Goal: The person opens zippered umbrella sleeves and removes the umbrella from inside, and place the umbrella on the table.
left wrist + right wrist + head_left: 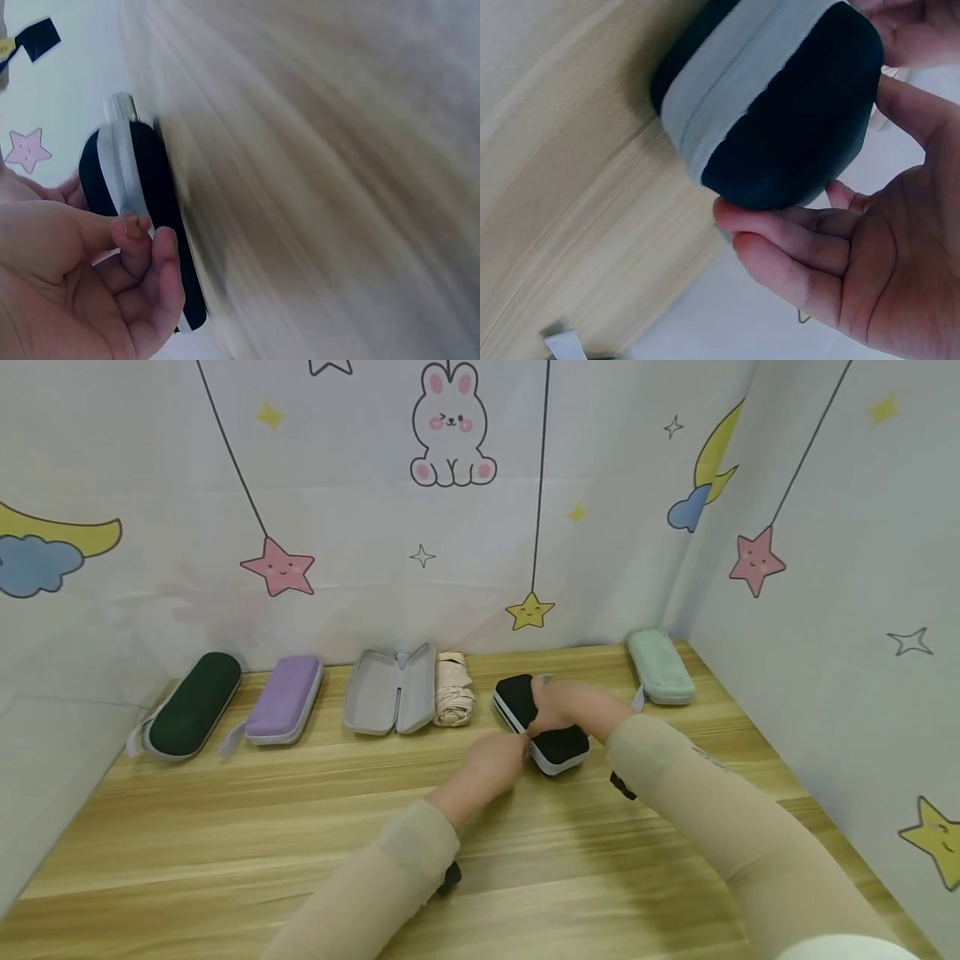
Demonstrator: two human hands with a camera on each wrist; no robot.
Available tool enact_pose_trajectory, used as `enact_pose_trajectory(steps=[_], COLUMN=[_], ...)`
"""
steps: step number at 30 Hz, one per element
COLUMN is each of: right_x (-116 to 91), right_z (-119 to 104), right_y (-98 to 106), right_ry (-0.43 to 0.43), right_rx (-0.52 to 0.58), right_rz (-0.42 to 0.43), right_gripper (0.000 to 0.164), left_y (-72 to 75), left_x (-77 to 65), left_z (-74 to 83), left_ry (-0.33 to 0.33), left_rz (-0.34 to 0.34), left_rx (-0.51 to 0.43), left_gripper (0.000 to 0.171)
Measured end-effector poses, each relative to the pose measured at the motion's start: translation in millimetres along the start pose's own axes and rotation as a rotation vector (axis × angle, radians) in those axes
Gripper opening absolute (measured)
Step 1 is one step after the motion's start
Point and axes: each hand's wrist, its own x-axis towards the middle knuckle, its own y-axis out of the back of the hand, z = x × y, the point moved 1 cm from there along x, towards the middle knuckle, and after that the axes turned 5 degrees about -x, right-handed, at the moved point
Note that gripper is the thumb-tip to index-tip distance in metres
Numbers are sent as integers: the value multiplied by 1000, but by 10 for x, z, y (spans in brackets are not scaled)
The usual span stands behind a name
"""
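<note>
Gripping a black, rounded zip case (806,112) near the back edge of a wood-grain table (225,827), the curled right hand (564,708) holds it while the left hand (491,764) pinches its grey zipper (120,169), gaps parting it from a crumpled beige bundle (453,689) and mint-green oblong case (662,668).

We look forward and down from the head; both wrist views share the black case (787,112) up close.
</note>
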Motion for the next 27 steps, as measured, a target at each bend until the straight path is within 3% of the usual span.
enact_pose_trajectory(steps=[8, 16, 27], right_x=[153, 192, 230], right_z=[12, -106, -182], right_y=[43, 102, 109], right_ry=[-123, -143, -192], right_rx=[113, 4, 85], right_rz=[10, -3, -44], right_gripper=[101, 100, 100], left_y=[13, 35, 0], left_x=[-81, -147, -193], left_z=[93, 173, 298], left_ry=[-17, -72, -5], left_rz=[-5, -28, -34], left_rx=[60, 108, 136], left_gripper=[18, 12, 10])
